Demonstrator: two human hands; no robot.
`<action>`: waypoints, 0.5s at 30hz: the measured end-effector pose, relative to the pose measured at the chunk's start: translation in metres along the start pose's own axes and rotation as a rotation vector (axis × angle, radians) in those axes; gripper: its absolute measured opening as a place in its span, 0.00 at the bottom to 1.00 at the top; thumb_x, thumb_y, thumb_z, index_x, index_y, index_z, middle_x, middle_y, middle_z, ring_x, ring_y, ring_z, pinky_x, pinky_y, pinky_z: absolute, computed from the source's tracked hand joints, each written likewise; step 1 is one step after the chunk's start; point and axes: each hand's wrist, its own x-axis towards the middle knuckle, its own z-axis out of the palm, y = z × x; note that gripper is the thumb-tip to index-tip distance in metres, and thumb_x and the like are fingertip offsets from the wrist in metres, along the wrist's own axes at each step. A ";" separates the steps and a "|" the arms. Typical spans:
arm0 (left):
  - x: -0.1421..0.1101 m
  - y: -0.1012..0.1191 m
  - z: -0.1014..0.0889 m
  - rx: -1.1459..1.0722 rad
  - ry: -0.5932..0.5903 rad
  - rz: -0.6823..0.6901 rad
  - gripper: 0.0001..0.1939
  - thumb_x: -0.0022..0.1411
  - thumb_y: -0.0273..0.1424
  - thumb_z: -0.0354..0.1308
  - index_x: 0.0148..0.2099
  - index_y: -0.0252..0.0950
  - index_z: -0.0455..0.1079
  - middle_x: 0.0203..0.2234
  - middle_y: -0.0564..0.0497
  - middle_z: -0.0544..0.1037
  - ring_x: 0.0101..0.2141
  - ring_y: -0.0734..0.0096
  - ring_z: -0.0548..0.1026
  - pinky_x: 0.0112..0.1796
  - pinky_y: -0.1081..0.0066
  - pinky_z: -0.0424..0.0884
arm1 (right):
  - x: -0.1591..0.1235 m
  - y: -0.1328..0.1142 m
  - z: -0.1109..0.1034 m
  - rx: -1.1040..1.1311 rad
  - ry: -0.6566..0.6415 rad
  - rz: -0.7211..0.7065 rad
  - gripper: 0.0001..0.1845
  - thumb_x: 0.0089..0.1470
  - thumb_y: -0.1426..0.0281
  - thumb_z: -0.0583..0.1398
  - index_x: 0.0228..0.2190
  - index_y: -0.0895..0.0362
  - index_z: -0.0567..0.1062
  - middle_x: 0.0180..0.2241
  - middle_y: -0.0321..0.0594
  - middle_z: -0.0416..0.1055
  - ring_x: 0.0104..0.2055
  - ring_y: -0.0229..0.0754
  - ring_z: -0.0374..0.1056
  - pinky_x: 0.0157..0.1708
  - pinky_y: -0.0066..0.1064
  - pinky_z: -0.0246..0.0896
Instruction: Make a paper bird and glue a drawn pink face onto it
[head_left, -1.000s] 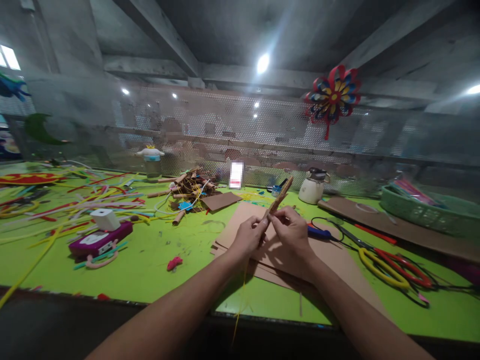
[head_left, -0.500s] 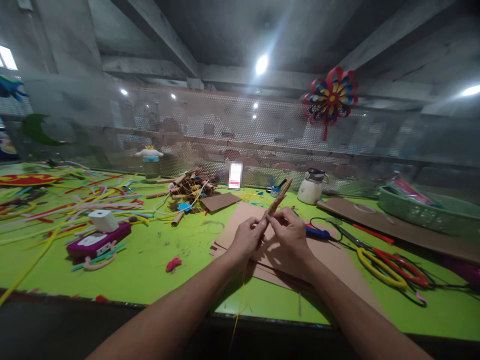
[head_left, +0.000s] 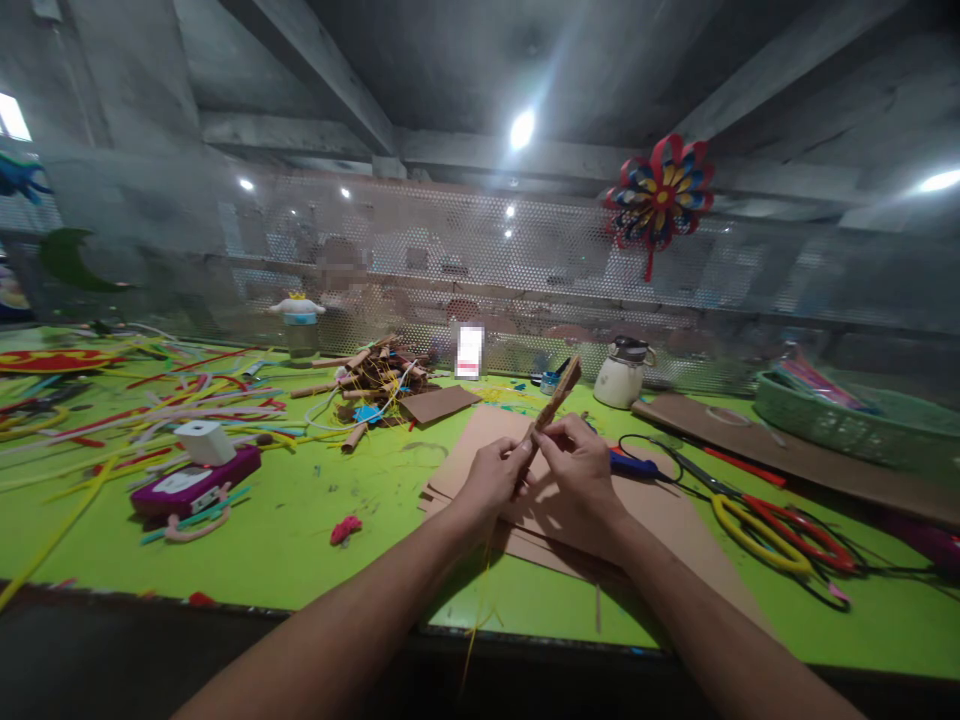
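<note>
A narrow piece of brown cardboard (head_left: pixel 559 396) stands tilted between my two hands above the table, its top end pointing up and to the right. My left hand (head_left: pixel 491 478) is closed round its lower part. My right hand (head_left: pixel 583 462) pinches the cardboard's right side with thumb and fingers. Yellow thread (head_left: pixel 486 580) hangs below my left hand past the table's front edge; where its upper end goes is hidden. Beneath both hands lie stacked flat brown cardboard sheets (head_left: pixel 555 545).
To the right lie scissors (head_left: pixel 761 535) with yellow and orange handles, a blue-handled tool (head_left: pixel 634 465) and a green basket (head_left: pixel 832 425). A white jug (head_left: pixel 619 380) stands behind. On the left are a heap of brown rolls (head_left: pixel 375 375), a purple power strip (head_left: pixel 196 485) and pipe cleaners (head_left: pixel 187 412).
The upper part of the cardboard piece has turned slightly, so more of its broad side shows. Both hands keep their grip in nearly the same place.
</note>
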 end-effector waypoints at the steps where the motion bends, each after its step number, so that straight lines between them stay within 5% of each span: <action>1: 0.000 0.000 0.000 -0.004 -0.001 -0.006 0.15 0.62 0.41 0.54 0.32 0.34 0.65 0.20 0.52 0.71 0.17 0.79 0.64 0.19 0.79 0.58 | 0.000 0.000 0.000 0.002 -0.001 0.000 0.09 0.53 0.68 0.62 0.23 0.56 0.72 0.24 0.35 0.66 0.27 0.40 0.62 0.29 0.32 0.57; 15: -0.001 0.000 -0.002 -0.120 -0.033 -0.101 0.16 0.58 0.43 0.57 0.31 0.34 0.65 0.21 0.51 0.73 0.18 0.79 0.65 0.20 0.79 0.60 | 0.000 -0.003 -0.001 0.020 0.013 0.032 0.09 0.50 0.68 0.62 0.22 0.55 0.72 0.22 0.34 0.65 0.25 0.38 0.60 0.27 0.31 0.55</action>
